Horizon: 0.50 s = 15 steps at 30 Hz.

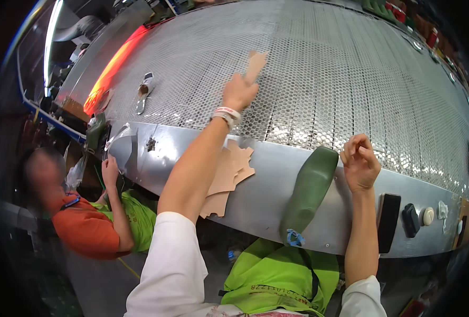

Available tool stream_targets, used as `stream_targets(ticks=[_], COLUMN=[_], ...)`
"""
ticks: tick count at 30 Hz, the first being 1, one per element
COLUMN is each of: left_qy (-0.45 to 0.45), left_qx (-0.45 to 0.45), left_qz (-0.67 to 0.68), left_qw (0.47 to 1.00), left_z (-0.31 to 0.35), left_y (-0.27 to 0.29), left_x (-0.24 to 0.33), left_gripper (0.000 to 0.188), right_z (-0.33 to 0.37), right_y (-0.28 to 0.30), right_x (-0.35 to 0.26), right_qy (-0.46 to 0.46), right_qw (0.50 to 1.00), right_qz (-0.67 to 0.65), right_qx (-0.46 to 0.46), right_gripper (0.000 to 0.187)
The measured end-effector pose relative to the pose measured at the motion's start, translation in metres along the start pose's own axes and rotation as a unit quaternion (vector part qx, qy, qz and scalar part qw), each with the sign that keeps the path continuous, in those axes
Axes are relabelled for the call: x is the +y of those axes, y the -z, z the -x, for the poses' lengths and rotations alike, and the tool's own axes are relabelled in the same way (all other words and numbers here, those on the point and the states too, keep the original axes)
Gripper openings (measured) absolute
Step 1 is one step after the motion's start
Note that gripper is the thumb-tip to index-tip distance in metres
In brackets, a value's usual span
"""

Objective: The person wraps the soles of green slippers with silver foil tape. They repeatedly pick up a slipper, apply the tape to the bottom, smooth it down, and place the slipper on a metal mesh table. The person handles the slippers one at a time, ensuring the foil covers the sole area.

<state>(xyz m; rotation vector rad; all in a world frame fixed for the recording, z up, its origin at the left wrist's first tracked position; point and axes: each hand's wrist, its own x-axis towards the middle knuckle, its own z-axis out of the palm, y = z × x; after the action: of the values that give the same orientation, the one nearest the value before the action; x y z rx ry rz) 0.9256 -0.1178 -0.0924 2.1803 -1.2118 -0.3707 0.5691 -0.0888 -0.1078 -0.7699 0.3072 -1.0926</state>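
My left hand (239,92) reaches out over the metal mesh surface, closed on the end of a tan notched sheet piece (256,65). A white band and a watch circle that wrist. More tan notched sheet pieces (227,177) lie stacked on the metal ledge, partly hidden by my left forearm. A green shoe last (311,187) lies on the ledge between my arms, with a blue scrap (295,238) at its near end. Beside the last's far end is my right hand (361,162), its fingers loosely bent and apart, with nothing seen in them.
On the ledge at right are a black phone (389,223), a black case (410,220) and a round pale object (427,216). A shoe-shaped piece (143,94) rests on the mesh (319,79) at left. A co-worker in orange (94,230) sits at left.
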Motion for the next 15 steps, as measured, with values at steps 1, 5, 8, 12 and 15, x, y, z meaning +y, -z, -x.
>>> stream_targets(ticks=[1, 5, 8, 12, 15], left_qy=[-0.015, -0.049, -0.094, -0.175, -0.217], left_qx=[-0.041, -0.285, -0.365, -0.212, -0.094], left_qz=[0.1, 0.513, 0.483, 0.355, 0.177], left_qw=[0.994, 0.808, 0.791, 0.893, 0.955], left_z=[0.014, 0.081, 0.136, 0.199, 0.25], left_y=[0.005, 0.052, 0.08, 0.088, 0.072], left_x=[0.025, 0.104, 0.136, 0.123, 0.099], left_gripper=[0.045, 0.03, 0.028, 0.022, 0.027], right_z=[0.001, 0.011, 0.04, 0.098, 0.15], right_y=[0.012, -0.035, -0.093, -0.077, -0.059], right_x=[-0.007, -0.011, -0.029, -0.055, -0.07], right_qy=[-0.001, -0.014, 0.009, 0.106, 0.055], right_qw=[0.999, 0.993, 0.998, 0.985, 0.992], right_qz=[0.042, 0.116, -0.041, -0.132, 0.015], right_qx=[-0.019, -0.001, -0.051, -0.039, 0.11], right_gripper=[0.031, 0.069, 0.078, 0.045, 0.04])
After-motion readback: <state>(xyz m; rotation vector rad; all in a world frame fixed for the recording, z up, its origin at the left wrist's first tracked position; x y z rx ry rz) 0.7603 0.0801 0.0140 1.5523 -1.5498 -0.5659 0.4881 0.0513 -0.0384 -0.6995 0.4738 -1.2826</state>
